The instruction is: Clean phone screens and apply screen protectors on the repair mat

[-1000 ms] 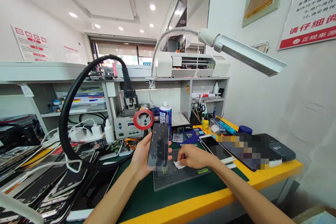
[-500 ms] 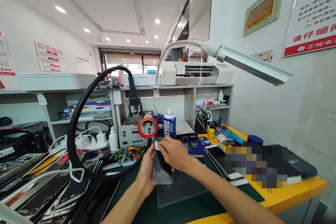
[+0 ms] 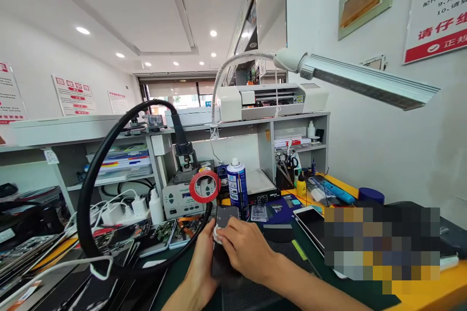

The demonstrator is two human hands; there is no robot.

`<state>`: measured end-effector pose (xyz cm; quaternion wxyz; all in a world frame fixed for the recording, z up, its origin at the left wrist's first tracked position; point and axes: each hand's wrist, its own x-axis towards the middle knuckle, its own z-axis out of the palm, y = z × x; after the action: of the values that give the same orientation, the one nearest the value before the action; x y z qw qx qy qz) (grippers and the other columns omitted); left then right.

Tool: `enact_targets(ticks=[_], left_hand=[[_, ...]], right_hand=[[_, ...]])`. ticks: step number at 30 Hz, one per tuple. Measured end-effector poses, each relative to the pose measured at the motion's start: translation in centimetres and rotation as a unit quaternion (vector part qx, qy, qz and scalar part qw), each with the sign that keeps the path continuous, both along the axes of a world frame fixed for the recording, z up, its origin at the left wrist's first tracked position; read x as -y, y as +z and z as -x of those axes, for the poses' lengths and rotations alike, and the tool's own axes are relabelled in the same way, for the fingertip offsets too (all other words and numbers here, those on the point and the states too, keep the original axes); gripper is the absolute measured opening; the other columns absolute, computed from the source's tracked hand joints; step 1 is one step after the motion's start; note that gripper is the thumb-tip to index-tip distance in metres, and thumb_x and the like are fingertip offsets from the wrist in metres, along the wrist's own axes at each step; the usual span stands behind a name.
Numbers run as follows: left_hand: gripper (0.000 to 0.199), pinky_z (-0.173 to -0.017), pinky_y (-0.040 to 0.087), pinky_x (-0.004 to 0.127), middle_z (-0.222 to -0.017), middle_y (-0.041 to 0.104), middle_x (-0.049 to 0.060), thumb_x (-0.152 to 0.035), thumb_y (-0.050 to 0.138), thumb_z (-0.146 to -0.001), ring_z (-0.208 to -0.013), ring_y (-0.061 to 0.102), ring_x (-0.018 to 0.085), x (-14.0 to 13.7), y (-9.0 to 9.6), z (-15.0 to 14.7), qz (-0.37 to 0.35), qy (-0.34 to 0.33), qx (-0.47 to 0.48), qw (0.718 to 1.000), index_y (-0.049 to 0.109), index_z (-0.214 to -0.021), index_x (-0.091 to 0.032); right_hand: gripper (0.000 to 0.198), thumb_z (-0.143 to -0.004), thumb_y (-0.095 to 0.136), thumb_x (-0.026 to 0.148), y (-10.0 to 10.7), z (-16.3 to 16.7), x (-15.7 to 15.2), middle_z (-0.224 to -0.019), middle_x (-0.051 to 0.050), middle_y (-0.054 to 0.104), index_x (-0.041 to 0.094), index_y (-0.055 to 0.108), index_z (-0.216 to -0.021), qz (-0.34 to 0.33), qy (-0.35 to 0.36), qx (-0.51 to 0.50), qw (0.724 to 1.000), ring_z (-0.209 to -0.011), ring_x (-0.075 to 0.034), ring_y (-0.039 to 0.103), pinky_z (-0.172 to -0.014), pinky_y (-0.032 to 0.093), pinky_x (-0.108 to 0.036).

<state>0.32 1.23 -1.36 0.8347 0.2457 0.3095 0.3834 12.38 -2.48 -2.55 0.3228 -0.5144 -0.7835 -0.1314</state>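
Centrally, right fingers pinching white wipe against phone, left fingers gripping phone, scissors in black holder

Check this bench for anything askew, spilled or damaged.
The left side looks messy: a white cable trails over heaped device panels and crosses the looping black hose. No spill shows; whether any panel is damaged, I cannot tell. Pixelation hides part of the right side.

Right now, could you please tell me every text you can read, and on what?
"请仔细": right wall sign, cut off.
"正规": its red band, cut off.
"9": same sign.
"10": same sign.
"回收价格": left-wall poster.
Too small or blurred: remaining sign print, other posters, spray can.
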Motion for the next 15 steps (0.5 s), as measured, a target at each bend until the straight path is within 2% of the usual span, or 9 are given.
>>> enact_targets(ticks=[4, 9, 12, 15], left_hand=[[0.030, -0.059, 0.054, 0.031, -0.059, 0.069, 0.002, -0.044, 0.058, -0.094, -0.049, 0.066, 0.021, 0.8, -0.1, -0.6, -0.032, 0.002, -0.068, 0.997, 0.063, -0.080, -0.018], [0.023, -0.065, 0.056, 0.033, -0.064, 0.071, 0.003, -0.033, 0.056, -0.095, -0.056, 0.069, 0.021, 0.5, 0.1, -1.0, -0.041, 0.034, -0.063, 0.997, 0.063, -0.080, -0.017], [0.017, -0.071, 0.058, 0.034, -0.065, 0.070, 0.001, -0.024, 0.053, -0.096, -0.065, 0.072, 0.022, -0.6, 0.6, -1.0, -0.019, 0.067, -0.031, 0.997, 0.064, -0.085, -0.017], [0.016, -0.072, 0.059, 0.033, -0.061, 0.066, -0.001, -0.017, 0.050, -0.096, -0.068, 0.072, 0.022, -1.7, 1.4, -1.0, -0.002, 0.094, -0.038, 0.995, 0.064, -0.089, -0.018]], right_hand=[[0.028, -0.102, 0.040, 0.022, 0.6, -0.9, -0.8, -0.092, -0.005, 0.062, 0.022, 0.068, -0.105, -0.001, -0.043, -0.050, 0.998, -0.077, -0.018, 0.061, -0.065, 0.041, -0.029], [0.026, -0.100, 0.041, 0.021, 0.6, -0.8, -0.3, -0.091, -0.004, 0.064, 0.021, 0.066, -0.098, -0.011, -0.019, -0.069, 0.997, -0.078, -0.017, 0.062, -0.066, 0.042, -0.028], [0.017, -0.093, 0.049, 0.021, -0.6, -0.3, -0.8, -0.090, -0.003, 0.066, 0.022, 0.066, -0.095, -0.024, 0.009, -0.048, 0.999, -0.078, -0.017, 0.063, -0.063, 0.041, -0.027], [0.007, -0.084, 0.060, 0.026, -2.4, 0.3, -2.3, -0.083, -0.001, 0.067, 0.023, 0.066, -0.087, -0.035, 0.020, 0.007, 0.999, -0.066, -0.016, 0.062, -0.051, 0.032, -0.029]])
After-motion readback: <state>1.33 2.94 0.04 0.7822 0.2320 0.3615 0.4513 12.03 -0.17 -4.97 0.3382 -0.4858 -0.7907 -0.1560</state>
